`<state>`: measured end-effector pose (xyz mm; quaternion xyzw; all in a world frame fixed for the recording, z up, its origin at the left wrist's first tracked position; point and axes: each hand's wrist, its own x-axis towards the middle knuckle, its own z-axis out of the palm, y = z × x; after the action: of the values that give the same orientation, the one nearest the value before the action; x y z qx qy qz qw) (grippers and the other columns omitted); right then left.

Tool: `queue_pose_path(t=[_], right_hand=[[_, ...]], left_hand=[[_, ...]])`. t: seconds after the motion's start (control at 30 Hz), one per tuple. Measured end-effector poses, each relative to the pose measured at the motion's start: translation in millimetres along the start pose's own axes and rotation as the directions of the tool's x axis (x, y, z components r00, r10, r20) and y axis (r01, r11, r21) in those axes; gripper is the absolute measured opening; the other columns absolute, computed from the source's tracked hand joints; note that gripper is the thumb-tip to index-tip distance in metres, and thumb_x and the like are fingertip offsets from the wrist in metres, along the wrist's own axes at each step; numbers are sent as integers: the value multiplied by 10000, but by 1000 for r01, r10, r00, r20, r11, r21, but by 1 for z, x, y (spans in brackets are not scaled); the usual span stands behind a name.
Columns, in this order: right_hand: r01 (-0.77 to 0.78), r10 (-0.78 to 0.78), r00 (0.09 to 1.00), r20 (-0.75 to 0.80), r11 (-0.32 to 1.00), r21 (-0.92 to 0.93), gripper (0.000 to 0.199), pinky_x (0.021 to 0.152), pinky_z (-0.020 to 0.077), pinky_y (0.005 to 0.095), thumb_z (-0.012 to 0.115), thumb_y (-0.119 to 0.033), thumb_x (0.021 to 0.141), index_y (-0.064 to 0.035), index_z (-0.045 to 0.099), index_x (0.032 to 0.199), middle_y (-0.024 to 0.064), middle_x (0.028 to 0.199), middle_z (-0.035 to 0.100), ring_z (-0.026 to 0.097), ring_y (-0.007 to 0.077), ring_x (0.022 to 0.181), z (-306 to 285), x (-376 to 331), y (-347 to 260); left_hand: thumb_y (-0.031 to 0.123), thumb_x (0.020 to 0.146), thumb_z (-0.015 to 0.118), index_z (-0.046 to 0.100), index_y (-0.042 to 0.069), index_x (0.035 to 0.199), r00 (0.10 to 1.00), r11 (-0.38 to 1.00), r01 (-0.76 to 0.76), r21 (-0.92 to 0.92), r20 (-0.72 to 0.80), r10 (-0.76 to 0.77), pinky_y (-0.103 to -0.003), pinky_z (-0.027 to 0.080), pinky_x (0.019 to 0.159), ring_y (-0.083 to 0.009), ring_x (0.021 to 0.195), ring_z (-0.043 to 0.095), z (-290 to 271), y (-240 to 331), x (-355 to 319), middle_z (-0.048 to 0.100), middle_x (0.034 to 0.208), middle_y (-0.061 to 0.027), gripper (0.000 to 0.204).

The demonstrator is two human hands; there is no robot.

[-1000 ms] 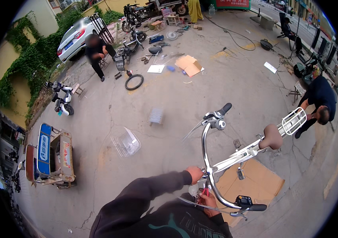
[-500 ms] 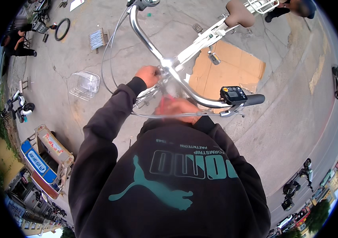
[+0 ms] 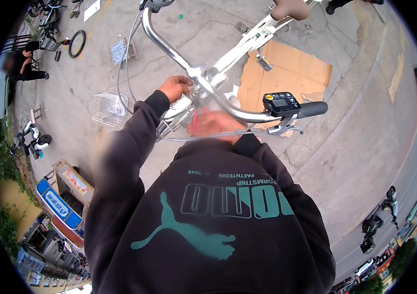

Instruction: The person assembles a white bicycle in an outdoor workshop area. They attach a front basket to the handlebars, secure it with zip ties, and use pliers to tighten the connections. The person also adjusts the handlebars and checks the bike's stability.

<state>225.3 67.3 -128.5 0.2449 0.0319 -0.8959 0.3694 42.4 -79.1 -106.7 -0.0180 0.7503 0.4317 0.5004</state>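
A white bicycle [image 3: 240, 53] stands before me, its silver handlebar [image 3: 225, 104] crossing just beyond my hands. At the front of the stem, my left hand [image 3: 175, 88] has its fingers pinched together against small parts below the bar; what they hold is hidden. Close by on the near side, my right hand [image 3: 216, 126] is closed round red-handled pliers [image 3: 195, 120], blurred by motion. The pliers' tip points up at the area under the stem and cannot be made out. A brake cable [image 3: 189, 138] loops in front of my right hand.
A black display [image 3: 282, 104] sits by the right grip. Flattened cardboard [image 3: 291, 68] lies under the bicycle. Left on the ground are a wire basket [image 3: 110, 108], a small stool [image 3: 122, 52] and a tyre [image 3: 77, 43]. A seated person [image 3: 25, 63] is at the far left.
The handlebar and the bicycle have shifted a little left in the view. My left hand stays at the stem, and the red handles in my right hand stand more upright.
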Motion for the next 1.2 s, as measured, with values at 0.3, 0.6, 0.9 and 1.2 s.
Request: queue_pose_path(t=[0.3,0.6,0.9,1.2], right_hand=[[9,-5,997,83,999,-42,643,1030,435,503,568,-1,812,62,258,1371,250,1299,476,527,377,1201,2,-14,-7],[-67,67,994,88,998,-2,497,1023,447,479,590,12,792,134,432,1247,301,1206,547,553,395,1166,-17,6,-13],[254,-245,961,-127,966,54,336,960,495,413,610,-17,843,44,459,1137,226,1109,553,590,347,1093,36,3,6],[261,-404,821,-404,894,-363,231,567,427,285,510,-244,967,-27,578,925,48,783,583,571,159,674,49,42,16]], left_hand=[[12,859,565,507,0,1066,985,964,145,-221,129,-119,-226,175,347,-40,407,288,-11,-1,5,485,711,-10,215],[4,847,573,501,27,1028,990,948,133,-290,91,-111,-221,178,352,-38,413,295,-6,-1,2,490,732,-7,196],[16,842,568,515,10,1030,997,965,58,-255,54,-46,-224,181,358,-35,417,288,0,2,-11,475,709,6,196],[9,812,586,523,10,1079,996,955,74,-286,76,-54,-235,182,357,-43,397,295,-5,-5,-4,504,659,-6,274]])
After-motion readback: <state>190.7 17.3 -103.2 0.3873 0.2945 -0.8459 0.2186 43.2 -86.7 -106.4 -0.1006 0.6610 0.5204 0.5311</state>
